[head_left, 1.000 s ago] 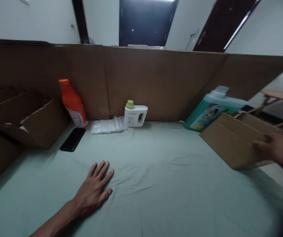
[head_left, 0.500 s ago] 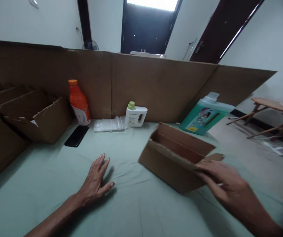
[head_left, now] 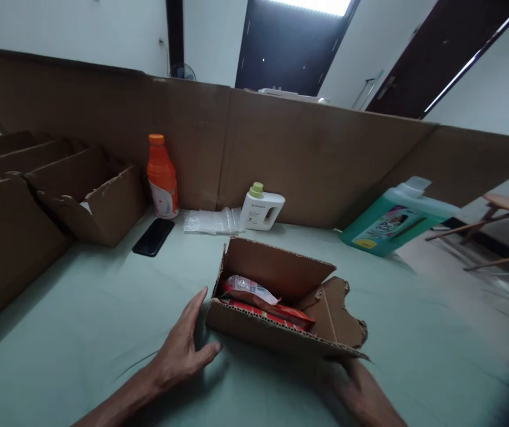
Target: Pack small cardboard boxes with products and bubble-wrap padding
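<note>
On the green sheet, left hand rests open-fingered beside the cardboard box; right hand's fingers hidden.

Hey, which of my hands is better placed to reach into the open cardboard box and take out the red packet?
Probably the left hand: it lies open on the cloth beside the cardboard box, close to the red packet. The right hand sits mostly hidden under the box's near edge, seemingly steadying it.

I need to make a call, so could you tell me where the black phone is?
In the head view, the phone lies flat on the green cloth, left of centre, just below the orange bottle and right of the cardboard trays.
</note>
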### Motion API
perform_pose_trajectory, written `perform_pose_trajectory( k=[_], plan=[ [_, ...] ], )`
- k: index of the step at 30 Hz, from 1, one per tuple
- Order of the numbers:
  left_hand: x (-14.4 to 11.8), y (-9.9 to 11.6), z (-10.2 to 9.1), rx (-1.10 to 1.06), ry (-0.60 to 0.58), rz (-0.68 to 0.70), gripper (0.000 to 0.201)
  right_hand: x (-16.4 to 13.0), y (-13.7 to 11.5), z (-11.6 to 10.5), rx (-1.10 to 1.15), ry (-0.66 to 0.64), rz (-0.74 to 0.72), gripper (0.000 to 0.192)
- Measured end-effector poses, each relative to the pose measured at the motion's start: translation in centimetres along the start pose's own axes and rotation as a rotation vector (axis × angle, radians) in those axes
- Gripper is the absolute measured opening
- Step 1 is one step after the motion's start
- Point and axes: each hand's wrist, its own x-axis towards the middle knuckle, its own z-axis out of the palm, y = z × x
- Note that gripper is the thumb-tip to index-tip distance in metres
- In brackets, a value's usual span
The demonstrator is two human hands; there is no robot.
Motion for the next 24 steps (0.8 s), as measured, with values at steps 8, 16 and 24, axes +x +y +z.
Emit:
perform_pose_trajectory(
  k=[8,16,24],
  plan=[
    [1.4,1.1,0.0,-0.033,0.118,-0.008,0.092,4.4,-2.2,5.6,0.144,-0.059,-0.032,0.04],
    [4.1,-0.2,-1.2,0.002,0.158,-0.11,0.088,8.7,-3.4,8.7,0.319,-0.044,0.007,0.051],
    [5.0,-1.3,-0.4,0.026,0.072,-0.026,0.106,8.2,0.2,9.0,0.287,0.033,0.107,0.049]
  ],
)
